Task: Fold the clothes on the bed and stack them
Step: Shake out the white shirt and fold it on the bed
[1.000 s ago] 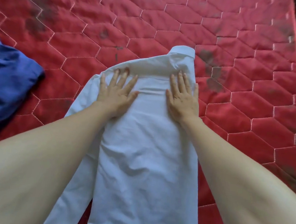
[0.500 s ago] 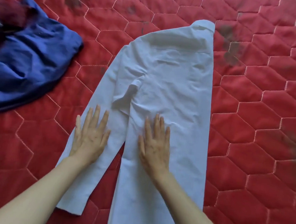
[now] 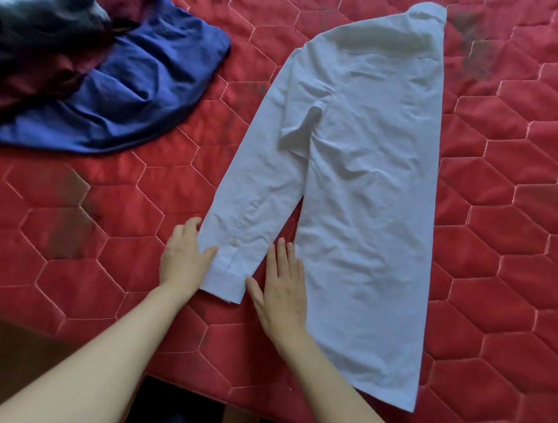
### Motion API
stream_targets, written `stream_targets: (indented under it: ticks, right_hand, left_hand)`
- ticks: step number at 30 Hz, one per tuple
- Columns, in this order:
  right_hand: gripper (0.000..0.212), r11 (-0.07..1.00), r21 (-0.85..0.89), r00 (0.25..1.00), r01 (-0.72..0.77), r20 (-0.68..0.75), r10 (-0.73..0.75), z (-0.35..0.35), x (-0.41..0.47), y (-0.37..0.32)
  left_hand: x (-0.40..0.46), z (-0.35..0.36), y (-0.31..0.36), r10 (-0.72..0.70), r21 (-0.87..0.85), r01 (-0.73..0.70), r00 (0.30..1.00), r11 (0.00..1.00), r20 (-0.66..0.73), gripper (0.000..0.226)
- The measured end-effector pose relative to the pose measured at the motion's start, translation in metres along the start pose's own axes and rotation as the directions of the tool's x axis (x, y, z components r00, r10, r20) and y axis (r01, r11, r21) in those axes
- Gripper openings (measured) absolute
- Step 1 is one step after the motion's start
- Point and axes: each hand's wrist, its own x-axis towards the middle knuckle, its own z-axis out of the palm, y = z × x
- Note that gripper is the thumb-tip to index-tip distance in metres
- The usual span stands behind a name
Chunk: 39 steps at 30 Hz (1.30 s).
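Between the two hands: cuff end of the white shirt's (image 3: 361,171) loose sleeve (image 3: 262,189), mid-fold.

Beyond the fingertips, shirt spread lengthwise on the red quilted bed (image 3: 509,235), already narrowed, collar at the far end, sleeve angling out from the body. Left hand (image 3: 185,258): fingers gently bent, thumb laid on the cuff edge, other fingers at its outer side; a true pinch cannot be told. Right hand (image 3: 282,285): fingers straight and together, flat, along the body's near edge just inside the cuff, gripping nothing. Well off past the left fingers, blue garment (image 3: 138,93) and a dark heap (image 3: 32,23), unfolded. Step judged: sleeve tuck. Next calls for lifting the cuff and laying the sleeve over the body, then folding crosswise.
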Motion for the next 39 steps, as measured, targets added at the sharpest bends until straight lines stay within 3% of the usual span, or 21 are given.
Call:
stream_targets:
  ticks: [3, 6, 10, 13, 17, 19, 21, 24, 25, 27, 30, 35, 38, 39]
  right_hand:
    - [0.066, 0.969, 0.106, 0.966, -0.223, -0.107, 0.234, 0.006, -0.005, -0.028]
    - [0.058, 0.868, 0.193, 0.855, -0.457, -0.174, 0.489, 0.012, -0.002, -0.059]
    - [0.031, 0.673, 0.351, 0.710, -0.651, -0.031, 0.704, 0.017, 0.009, -0.095]
    - [0.017, 0.387, 0.729, 0.591, -0.565, 0.029, 0.806, 0.004, 0.014, -0.127]
    - [0.027, 0.366, 0.840, 0.483, -0.400, -0.146, 0.863, -0.021, 0.012, -0.172]
    - [0.026, 0.323, 0.896, 0.454, -0.304, -0.162, 0.876, -0.028, 0.015, -0.200]
    - [0.017, 0.125, 0.970, 0.475, -0.209, -0.011, 0.880, -0.029, 0.022, -0.228]
    - [0.018, -0.307, 0.951, 0.624, -0.032, 0.259, 0.737, -0.025, 0.035, -0.274]
    - [0.018, -0.341, 0.940, 0.639, -0.017, 0.273, 0.720, -0.024, 0.038, -0.288]
    - [0.014, -0.254, 0.967, 0.607, 0.004, 0.199, 0.769, -0.021, 0.045, -0.314]
    - [0.024, -0.070, 0.997, 0.542, 0.021, 0.048, 0.839, -0.015, 0.059, -0.348]
    - [0.037, -0.013, 0.970, 0.452, -0.241, 0.124, 0.883, 0.007, 0.090, -0.386]
    - [0.036, 0.178, 0.964, 0.451, -0.198, -0.071, 0.889, 0.013, 0.099, -0.387]
    - [0.035, 0.194, 0.966, 0.442, -0.174, -0.099, 0.892, 0.018, 0.102, -0.386]
  left_hand:
    - [0.005, -0.008, -0.008, -0.100, -0.169, 0.120, 0.987, 0.978, 0.125, 0.037]
    - [0.012, -0.016, -0.013, -0.039, -0.274, 0.089, 0.982, 0.958, 0.182, 0.012]
    - [0.026, -0.030, -0.014, 0.058, -0.315, 0.032, 0.960, 0.948, 0.274, 0.004]
    - [0.036, -0.059, -0.012, 0.154, -0.357, -0.027, 0.931, 0.934, 0.332, 0.008]
    - [0.055, -0.121, -0.005, 0.315, -0.452, -0.110, 0.857, 0.885, 0.408, 0.013]
    - [0.066, -0.152, -0.008, 0.347, -0.498, -0.094, 0.825, 0.862, 0.446, 0.011]
    - [0.076, -0.178, -0.018, 0.329, -0.510, -0.043, 0.809, 0.859, 0.487, 0.009]
    - [0.088, -0.209, -0.041, 0.255, -0.518, 0.077, 0.803, 0.852, 0.539, 0.009]
    - [0.092, -0.219, -0.048, 0.237, -0.515, 0.092, 0.810, 0.853, 0.537, 0.014]
    - [0.102, -0.239, -0.061, 0.261, -0.513, 0.027, 0.838, 0.858, 0.479, 0.026]
    - [0.121, -0.265, -0.072, 0.390, -0.466, -0.198, 0.847, 0.862, 0.361, 0.034]
    - [0.152, -0.265, -0.090, 0.317, -0.083, -0.311, 0.856, 0.947, 0.409, 0.025]
    - [0.168, -0.264, -0.097, 0.334, -0.165, -0.291, 0.836, 0.942, 0.434, 0.018]
    - [0.172, -0.264, -0.099, 0.358, -0.217, -0.291, 0.840, 0.932, 0.409, 0.019]
